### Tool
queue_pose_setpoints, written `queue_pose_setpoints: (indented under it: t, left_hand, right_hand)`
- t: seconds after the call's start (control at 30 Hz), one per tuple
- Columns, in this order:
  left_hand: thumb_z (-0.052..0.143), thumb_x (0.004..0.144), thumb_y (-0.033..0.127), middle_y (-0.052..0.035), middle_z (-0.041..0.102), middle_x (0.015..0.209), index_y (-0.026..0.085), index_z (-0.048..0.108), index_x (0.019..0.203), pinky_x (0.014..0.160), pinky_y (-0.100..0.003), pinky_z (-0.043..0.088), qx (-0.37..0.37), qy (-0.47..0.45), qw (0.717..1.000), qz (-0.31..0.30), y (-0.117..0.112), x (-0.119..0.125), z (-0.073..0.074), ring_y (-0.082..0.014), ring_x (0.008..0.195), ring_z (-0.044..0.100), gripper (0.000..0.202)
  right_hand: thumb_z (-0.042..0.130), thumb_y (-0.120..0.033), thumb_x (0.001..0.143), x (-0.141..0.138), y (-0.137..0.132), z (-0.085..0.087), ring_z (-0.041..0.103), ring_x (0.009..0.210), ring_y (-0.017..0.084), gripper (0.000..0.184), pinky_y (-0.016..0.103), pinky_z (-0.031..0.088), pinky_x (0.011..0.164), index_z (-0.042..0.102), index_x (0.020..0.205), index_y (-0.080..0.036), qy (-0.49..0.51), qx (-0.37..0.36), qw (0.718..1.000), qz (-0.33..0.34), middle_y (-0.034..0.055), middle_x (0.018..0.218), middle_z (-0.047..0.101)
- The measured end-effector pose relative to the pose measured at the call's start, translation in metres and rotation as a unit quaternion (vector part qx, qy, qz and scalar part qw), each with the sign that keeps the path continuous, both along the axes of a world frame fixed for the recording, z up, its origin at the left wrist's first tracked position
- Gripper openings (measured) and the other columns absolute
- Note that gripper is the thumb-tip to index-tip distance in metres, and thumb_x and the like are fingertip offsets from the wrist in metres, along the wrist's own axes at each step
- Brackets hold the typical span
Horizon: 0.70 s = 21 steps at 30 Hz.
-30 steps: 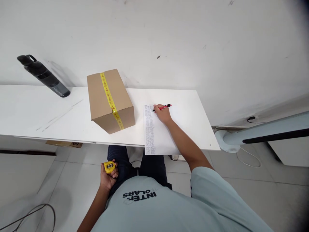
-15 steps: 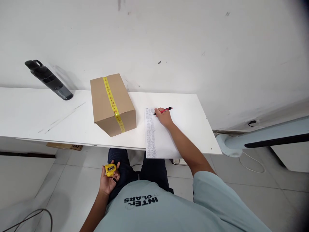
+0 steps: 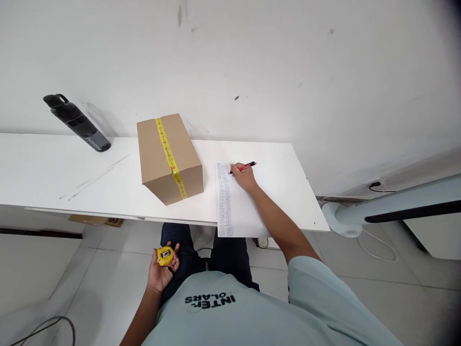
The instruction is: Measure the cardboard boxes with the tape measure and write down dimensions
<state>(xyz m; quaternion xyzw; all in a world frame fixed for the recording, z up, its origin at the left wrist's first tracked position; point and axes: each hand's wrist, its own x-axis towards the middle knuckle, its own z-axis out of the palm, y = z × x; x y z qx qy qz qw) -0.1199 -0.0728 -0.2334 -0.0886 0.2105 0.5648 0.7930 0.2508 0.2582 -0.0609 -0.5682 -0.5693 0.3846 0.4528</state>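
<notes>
A red and black pen [image 3: 248, 166] is gripped in my right hand [image 3: 245, 178], its tip at the upper part of a paper sheet [image 3: 243, 216]. Dense handwriting fills the sheet's left side, and its lower edge overhangs the table front. My left hand [image 3: 161, 275] rests palm up by my left thigh, fingers curled around a yellow tape measure [image 3: 165, 256]. Left of the paper stands a closed cardboard box [image 3: 171, 161], sealed with a strip of yellow printed tape [image 3: 166, 149].
The narrow white table [image 3: 97, 192] runs along a white wall. A dark water bottle [image 3: 81, 125] stands at its far left. To the right is a pale blue post [image 3: 403, 199] with a round base, and cables lie on the tiled floor.
The view has shifted very slightly. My right hand and the pen stay at nearly the same spot on the sheet; the left hand keeps the tape measure.
</notes>
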Motion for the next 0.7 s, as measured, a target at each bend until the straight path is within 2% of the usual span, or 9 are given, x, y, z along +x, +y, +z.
queue_pose_setpoints:
  t: [0.2, 0.5, 0.7]
  left_hand:
    - [0.044, 0.107, 0.052, -0.0188, 0.065, 0.145, 0.034, 0.07, 0.137, 0.077, -0.032, 0.058, -0.014, 0.029, 0.999, -0.016, 0.002, 0.003, 0.011, -0.022, 0.099, 0.073, 0.043]
    - [0.046, 0.106, 0.055, -0.0191, 0.068, 0.137, 0.027, 0.077, 0.123, 0.07, -0.028, 0.055, -0.066, 0.041, 0.997, -0.005, 0.005, 0.005, 0.018, -0.0192, 0.09, 0.072, 0.046]
    - [0.046, 0.106, 0.054, -0.0187, 0.067, 0.139, 0.026, 0.077, 0.123, 0.075, -0.03, 0.057, -0.058, 0.028, 0.998, -0.018, 0.006, 0.001, 0.012, -0.0196, 0.094, 0.073, 0.045]
  right_hand:
    - [0.058, -0.046, 0.089, 0.0, 0.0, 0.0, 0.052, 0.066, 0.017, 0.035, 0.032, 0.042, 0.067, 0.059, 0.063, -0.022, -0.001, 0.001, 1.0, -0.006, -0.0005, 0.062, 0.06]
    - [0.058, -0.047, 0.089, -0.001, -0.002, -0.001, 0.048, 0.064, 0.017, 0.037, 0.031, 0.039, 0.063, 0.052, 0.061, -0.024, 0.008, 0.014, 1.0, -0.023, -0.0021, 0.058, 0.053]
    - [0.059, -0.051, 0.088, 0.0, 0.0, -0.004, 0.046, 0.063, 0.017, 0.039, 0.031, 0.037, 0.061, 0.05, 0.061, -0.025, 0.0, 0.016, 1.0, -0.026, -0.0026, 0.056, 0.05]
